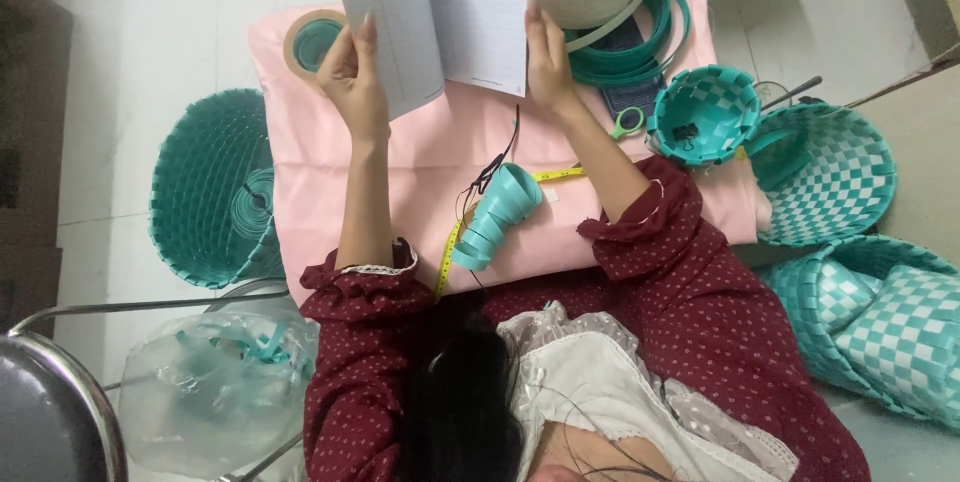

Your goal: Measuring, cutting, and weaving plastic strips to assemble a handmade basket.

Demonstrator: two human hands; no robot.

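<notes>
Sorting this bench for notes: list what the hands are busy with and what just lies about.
In hand:
left hand and right hand, both holding the open notebook

Lying about:
teal strip roll
yellow tape measure
scissors
small woven basket
tape ring

Open ruled notebook (440,12), pages spread, upright over pink table.

Matt ruled paper notebook (440,12); smooth pink cloth table cover (420,152); glossy woven plastic baskets (705,114); crinkled clear plastic bag (215,392).
</notes>
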